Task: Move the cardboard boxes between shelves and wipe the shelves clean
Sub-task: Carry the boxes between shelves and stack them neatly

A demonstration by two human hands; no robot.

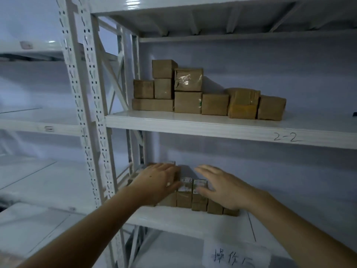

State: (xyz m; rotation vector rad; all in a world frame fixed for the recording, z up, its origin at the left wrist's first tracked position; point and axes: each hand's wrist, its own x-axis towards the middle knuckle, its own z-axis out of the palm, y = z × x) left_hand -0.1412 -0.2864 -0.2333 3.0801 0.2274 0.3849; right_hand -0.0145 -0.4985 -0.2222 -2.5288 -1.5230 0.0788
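Cardboard boxes (202, 93) fill the upper shelf (212, 126); more wait at the lower shelf's (173, 219) left end, left hand (156, 182) and right hand (222, 188) flat-fingered over them. Wiping looks undone.

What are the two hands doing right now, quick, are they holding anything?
Left hand: open, fingers straight, resting on the boxes on the lower shelf.
Right hand: open, fingers straight, over the same boxes, gripping nothing.

The front edge of the upper shelf (231, 132) bears handwritten "2-2", and a paper sign (234, 257) below the lower shelf carries handwritten Chinese characters, partly cut off.
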